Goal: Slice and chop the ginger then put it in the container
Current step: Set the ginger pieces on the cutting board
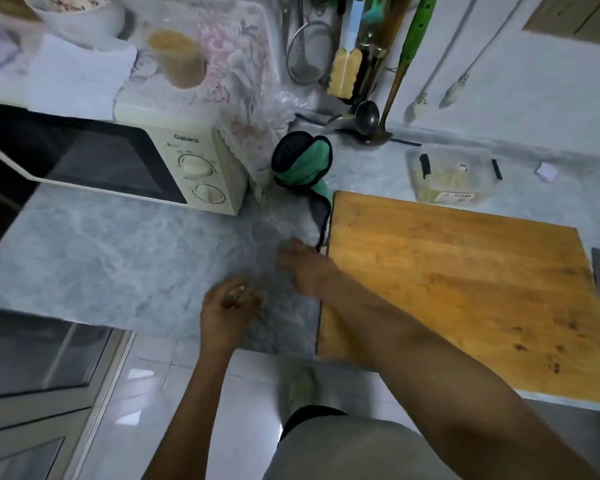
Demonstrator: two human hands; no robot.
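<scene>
Item: thin clear plastic bag [267,244], on the tabletop [118,251] beside the cutting board [458,282].
Left hand [227,306]: your fingers curl round a small brownish piece, probably ginger; blur prevents certainty.
Right hand [305,268]: your fingers pinch the bag film just beyond them.
Container [451,178]: well beyond your fingers, behind the board.
Advice: hold the film taut, draw the piece clear, carry it to the board.
</scene>
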